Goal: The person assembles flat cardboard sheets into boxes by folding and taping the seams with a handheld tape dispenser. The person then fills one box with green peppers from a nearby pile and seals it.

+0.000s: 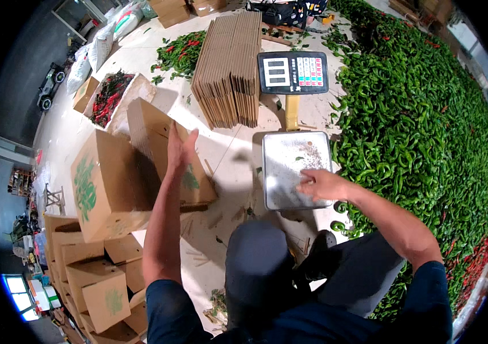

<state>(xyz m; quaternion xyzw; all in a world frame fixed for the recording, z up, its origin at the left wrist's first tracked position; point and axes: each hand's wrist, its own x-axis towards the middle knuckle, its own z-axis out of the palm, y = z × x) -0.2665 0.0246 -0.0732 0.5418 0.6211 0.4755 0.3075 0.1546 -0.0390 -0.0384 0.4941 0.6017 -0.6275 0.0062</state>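
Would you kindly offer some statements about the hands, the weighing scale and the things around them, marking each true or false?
1. The right hand shows over the scale's metal platform. True.
2. The large heap of green peppers lies left of the platform. False: it lies to its right.
3. The left hand is beside a cardboard box. True.
4. The display's post is blue. False: the post is yellow.
5. Flat cardboard stands left of the display. True.

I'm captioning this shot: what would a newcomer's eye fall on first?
First, the great heap of green peppers filling the right side. Beside it, the right hand is over a silver scale platform; further left, the left hand is at brown cardboard.
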